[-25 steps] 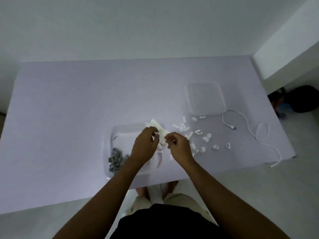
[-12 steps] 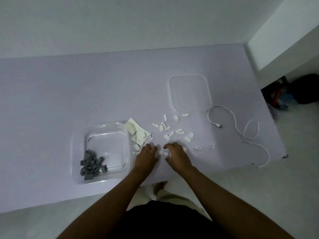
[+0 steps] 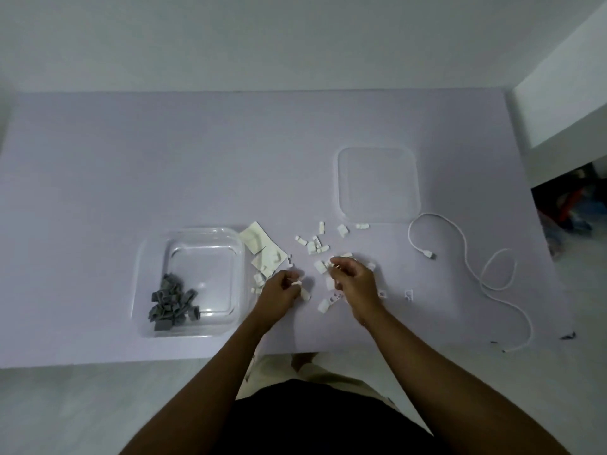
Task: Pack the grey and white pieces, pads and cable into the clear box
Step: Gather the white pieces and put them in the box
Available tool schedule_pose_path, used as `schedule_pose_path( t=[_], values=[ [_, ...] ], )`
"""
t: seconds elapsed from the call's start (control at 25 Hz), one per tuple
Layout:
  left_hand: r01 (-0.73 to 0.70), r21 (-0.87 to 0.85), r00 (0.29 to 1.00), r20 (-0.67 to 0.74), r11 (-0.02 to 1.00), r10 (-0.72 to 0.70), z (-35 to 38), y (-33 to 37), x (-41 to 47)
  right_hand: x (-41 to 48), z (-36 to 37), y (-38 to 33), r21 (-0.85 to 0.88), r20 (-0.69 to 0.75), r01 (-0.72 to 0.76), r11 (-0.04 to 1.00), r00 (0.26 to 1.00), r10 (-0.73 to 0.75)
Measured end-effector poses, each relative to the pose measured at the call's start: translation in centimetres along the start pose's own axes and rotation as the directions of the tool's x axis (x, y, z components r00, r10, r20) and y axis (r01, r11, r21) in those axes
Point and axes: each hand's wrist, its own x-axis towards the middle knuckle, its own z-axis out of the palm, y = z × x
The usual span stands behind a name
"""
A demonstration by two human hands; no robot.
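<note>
Fingers of left hand curled on white pieces; right hand pinching 1; contents partly hidden.

Grey pieces, white cable, lilac table

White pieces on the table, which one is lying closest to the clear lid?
The small white piece just below the clear lid's near edge, almost touching it. The other white pieces lie farther toward the hands.

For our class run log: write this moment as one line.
grey pieces: in clear box | white pieces: loose on table | left hand, right hand: gathering them | cable: unpacked
</note>
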Motion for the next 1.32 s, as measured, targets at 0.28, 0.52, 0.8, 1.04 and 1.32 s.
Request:
schedule_pose_path(
  t=[0.28,0.52,0.8,1.04,1.32],
  values=[
    [0.419,-0.527,0.892,0.394,0.74,-0.224,-0.8,1.8,0.3,0.5,-2.7,-1.4,0.328,0.112,-0.238,0.914,0.971,0.212],
    [-0.2,0.628,0.979,0.103,0.752,0.174,1.0,1.0,0.5,0.8,-1.8,1.1,-0.671,0.118,0.258,0.695,0.963,-0.243],
    [-0.295,0.732,0.954,0.189,0.614,0.234,1.6,-0.2,0.1,1.0,-0.7,2.5,-0.791,0.189,0.307,0.529,0.945,-0.267],
    [-0.22,0.603,0.974,0.098,0.767,0.202,1.8,1.3,0.0,0.9,-0.9,0.2,-0.037,0.028,-0.127,0.991,0.991,0.128],
    [0.031,0.617,0.965,-0.223,0.787,0.137,0.6,2.4,-0.9,0.3,-1.1,-2.0,0.412,0.39,-0.375,0.831,0.896,0.211]
  ],
)
